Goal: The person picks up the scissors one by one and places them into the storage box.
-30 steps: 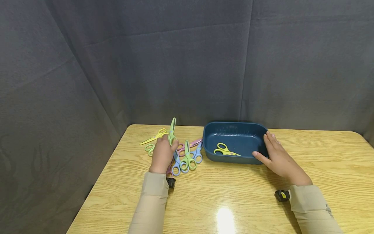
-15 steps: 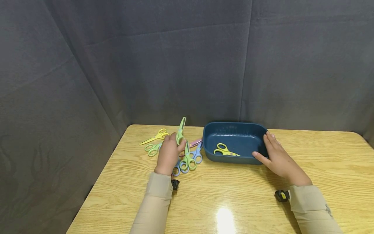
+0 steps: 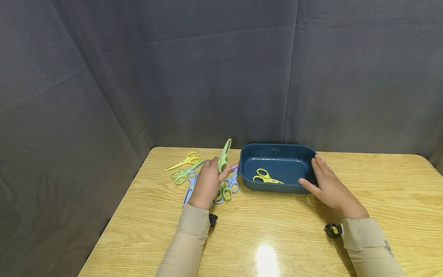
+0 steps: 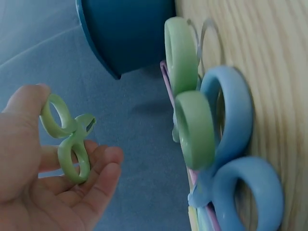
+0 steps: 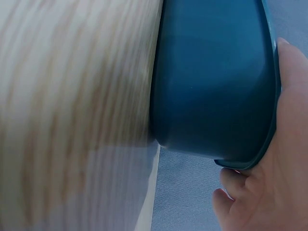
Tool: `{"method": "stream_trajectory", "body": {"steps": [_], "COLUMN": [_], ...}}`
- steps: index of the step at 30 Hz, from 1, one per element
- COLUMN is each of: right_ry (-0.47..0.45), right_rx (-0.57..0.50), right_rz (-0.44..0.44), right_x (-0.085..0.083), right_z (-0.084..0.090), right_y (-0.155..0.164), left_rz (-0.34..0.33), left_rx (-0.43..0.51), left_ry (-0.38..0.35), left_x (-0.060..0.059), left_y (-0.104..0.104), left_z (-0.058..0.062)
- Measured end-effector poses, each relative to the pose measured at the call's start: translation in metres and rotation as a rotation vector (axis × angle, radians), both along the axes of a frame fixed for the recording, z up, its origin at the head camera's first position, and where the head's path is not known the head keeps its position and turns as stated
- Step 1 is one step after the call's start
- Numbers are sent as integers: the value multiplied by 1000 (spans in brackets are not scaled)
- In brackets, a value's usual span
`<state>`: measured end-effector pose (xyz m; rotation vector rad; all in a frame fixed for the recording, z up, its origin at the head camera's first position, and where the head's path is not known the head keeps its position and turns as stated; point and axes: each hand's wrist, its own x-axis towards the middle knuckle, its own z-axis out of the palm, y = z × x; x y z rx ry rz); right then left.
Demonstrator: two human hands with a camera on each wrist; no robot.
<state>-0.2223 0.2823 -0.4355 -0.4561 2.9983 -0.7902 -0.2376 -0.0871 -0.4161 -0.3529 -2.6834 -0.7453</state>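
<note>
Green scissors (image 3: 224,154) hang tilted above the scattered pile, blade end pointing far, with the handle loops caught between the thumb and bent fingers of the left hand (image 3: 207,184). Nearest on the wooden table (image 3: 242,238), a blue pair (image 3: 189,189) lies left of that hand; a partly hidden green pair (image 3: 227,193) lies to its right. The right hand (image 3: 330,192), fingers extended and thumb spread, rests on the right end of the blue tray (image 3: 273,188). Yellow-handled scissors (image 3: 264,176) lie inside, near left. Farther left sits a yellow pair (image 3: 183,162), with a grey curtain (image 3: 221,77) behind.
</note>
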Motion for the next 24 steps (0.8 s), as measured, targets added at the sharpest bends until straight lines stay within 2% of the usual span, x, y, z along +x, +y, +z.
{"method": "stream_trajectory", "body": {"steps": [15, 24], "right_ry": [7, 7], "right_rx": [1, -2], "right_rz": [3, -1], "right_x": [0, 0], "right_z": [1, 2], "right_y": [-1, -1], "left_rz": [-50, -81], "left_rx": [-64, -90], "left_ry": [47, 41], "left_x": [3, 6], "left_y": [14, 19], "left_z": [-3, -5]}}
